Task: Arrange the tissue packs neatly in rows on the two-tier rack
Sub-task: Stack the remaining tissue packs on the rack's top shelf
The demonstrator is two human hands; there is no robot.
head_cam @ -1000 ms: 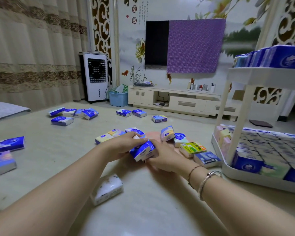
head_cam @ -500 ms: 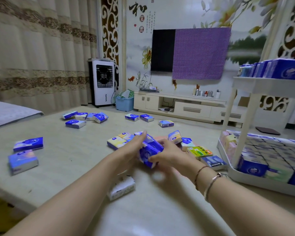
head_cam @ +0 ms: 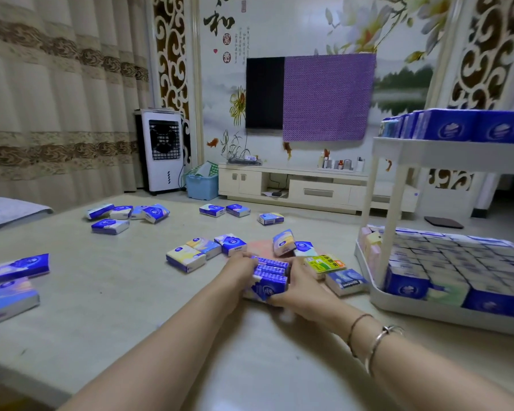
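Note:
A small bundle of blue tissue packs stands on edge on the beige table, squeezed from both sides. My left hand grips its left side and my right hand grips its right side. The white two-tier rack stands at the right; rows of packs fill its lower tier and blue packs line the upper tier. Loose packs lie just beyond my hands: cream and blue ones and a green-yellow one.
More loose packs lie scattered at the table's far left, far middle and near left edge. Behind the table are a TV cabinet, a white air cooler and a blue bin.
Both hands have pressed the blue packs together into an upright bundle and set it down on the table. The view has lifted slightly; the white pack near my left forearm is out of sight.

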